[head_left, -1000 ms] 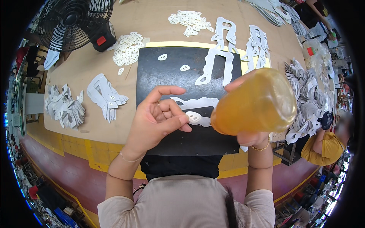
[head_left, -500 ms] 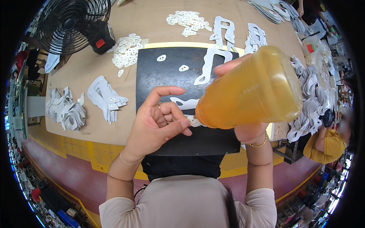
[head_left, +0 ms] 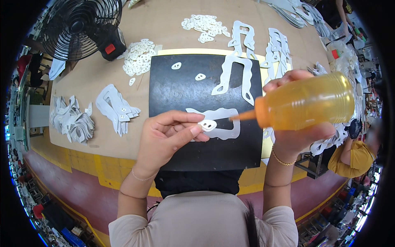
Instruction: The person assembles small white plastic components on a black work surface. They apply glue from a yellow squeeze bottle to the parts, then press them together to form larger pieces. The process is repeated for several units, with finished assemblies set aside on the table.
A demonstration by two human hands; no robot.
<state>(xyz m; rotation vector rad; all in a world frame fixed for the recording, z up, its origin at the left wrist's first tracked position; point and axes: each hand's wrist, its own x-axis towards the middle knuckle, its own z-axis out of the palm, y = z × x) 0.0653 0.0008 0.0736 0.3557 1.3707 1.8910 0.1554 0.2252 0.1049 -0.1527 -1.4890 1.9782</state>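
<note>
Between the thumb and fingers of my left hand (head_left: 162, 133) is a small white oval piece with two holes (head_left: 208, 125). My right hand (head_left: 300, 138) is wrapped round a squeeze bottle (head_left: 310, 101) of amber liquid with an orange cap. The bottle lies almost level, its narrow nozzle pointing left and ending a little right of the small piece. Under my hands a white frame-shaped piece (head_left: 231, 131) lies on a black board (head_left: 197, 154), partly covered by my left fingers. A second white frame piece (head_left: 225, 76) and two small oval pieces (head_left: 200, 76) lie farther up the board.
A black fan (head_left: 78, 29) stands at the far left. Heaps of small ovals (head_left: 138, 57) and stacked white frame pieces (head_left: 113, 105) lie around the board on the brown table (head_left: 164, 24). A person in a yellow top (head_left: 353, 159) is at the right.
My right hand has moved the bottle right and tipped it toward level, drawing its nozzle away from the small oval piece. My left fingers have closed more around that piece, which now shows fully.
</note>
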